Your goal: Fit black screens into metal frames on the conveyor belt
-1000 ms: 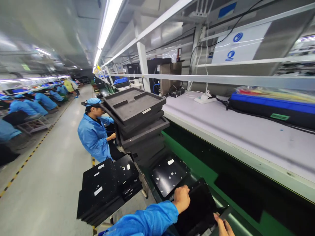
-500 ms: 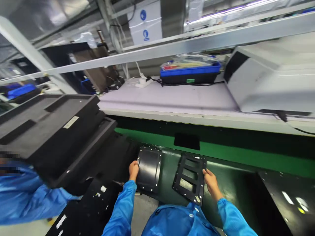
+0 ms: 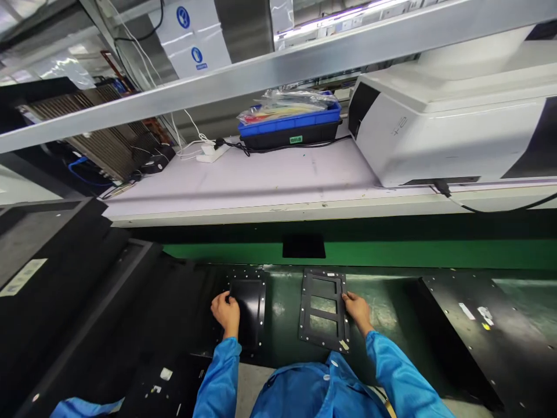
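A solid black panel [image 3: 249, 313] with light dots along its edges lies on the green work surface. My left hand [image 3: 226, 313] is over its left edge, fingers curled; whether it grips the panel is unclear. To the right, a black frame [image 3: 307, 307] with three rectangular openings lies on the same surface. My right hand [image 3: 357, 310] holds the frame's right edge between thumb and fingers. The two pieces are apart, with green surface between them.
Large black trays [image 3: 56, 278] are stacked at the left. A black panel with labels [image 3: 505, 337] lies at the right. Behind, a pale shelf [image 3: 270, 180] bears a blue bin [image 3: 289, 121] and a white machine [image 3: 448, 133]. A metal bar [image 3: 243, 75] crosses above.
The view has turned and shifted right. My left fingers have curled over the solid panel's edge. The frame stands straighter, with my right hand still at its edge. Less of the other person's sleeve shows.
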Tool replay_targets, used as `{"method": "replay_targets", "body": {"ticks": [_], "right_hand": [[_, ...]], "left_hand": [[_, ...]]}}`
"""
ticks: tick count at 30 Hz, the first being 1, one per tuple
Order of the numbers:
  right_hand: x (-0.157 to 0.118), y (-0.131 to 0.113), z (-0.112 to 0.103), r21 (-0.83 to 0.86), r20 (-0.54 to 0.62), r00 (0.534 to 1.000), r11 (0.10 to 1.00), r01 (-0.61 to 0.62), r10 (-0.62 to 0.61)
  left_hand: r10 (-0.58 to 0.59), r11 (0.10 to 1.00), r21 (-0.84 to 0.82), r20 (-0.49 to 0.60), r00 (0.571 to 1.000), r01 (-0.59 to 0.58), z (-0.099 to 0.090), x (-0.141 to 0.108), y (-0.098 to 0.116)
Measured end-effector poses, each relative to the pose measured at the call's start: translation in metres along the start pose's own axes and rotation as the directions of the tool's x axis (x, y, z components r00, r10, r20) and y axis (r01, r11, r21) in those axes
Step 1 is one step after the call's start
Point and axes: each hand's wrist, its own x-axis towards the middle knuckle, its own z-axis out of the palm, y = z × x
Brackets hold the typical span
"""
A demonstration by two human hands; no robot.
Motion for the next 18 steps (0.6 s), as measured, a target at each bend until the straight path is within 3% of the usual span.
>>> {"method": "replay_targets", "body": {"ticks": [2,4,6,9,11,13,16,18], "right_hand": [[-0.001,-0.001,0.0,-0.062,0.017,1.0,0.998,-0.017,0.018],[-0.004,-0.002,0.001,-0.113,0.028,0.999,0.993,-0.024,0.027],[-0.009,-0.001,0.001,-0.154,0.025,1.0,0.988,-0.003,0.007],[-0.024,0.009,0.003,-0.16,0.03,0.999,0.987,0.032,-0.028],[-0.035,0.018,0.009,-0.113,0.019,1.0,0.993,0.016,-0.014],[-0.04,0.025,0.018,-0.062,-0.018,1.0,0.998,-0.027,0.026],[-0.044,0.03,0.028,0.022,-0.031,0.997,0.997,-0.076,0.077],[-0.049,0.031,0.033,0.075,-0.035,0.994,0.992,-0.101,0.104]], "left_hand": [[0.201,0.972,-0.14,0.065,0.977,-0.191,0.022,-0.004,0.04],[0.314,0.932,-0.246,0.186,0.931,-0.265,0.051,-0.004,0.091],[0.305,0.94,-0.255,0.334,0.892,-0.226,0.082,0.0,0.142],[0.161,0.986,-0.117,0.504,0.849,-0.117,0.125,0.0,0.197],[0.041,0.998,0.021,0.544,0.838,-0.063,0.155,-0.006,0.212],[-0.036,0.986,0.157,0.555,0.831,-0.062,0.191,-0.01,0.211],[0.02,0.981,0.167,0.424,0.905,-0.1,0.24,-0.009,0.2],[0.102,0.975,0.153,0.342,0.934,-0.162,0.254,-0.007,0.193]]}}
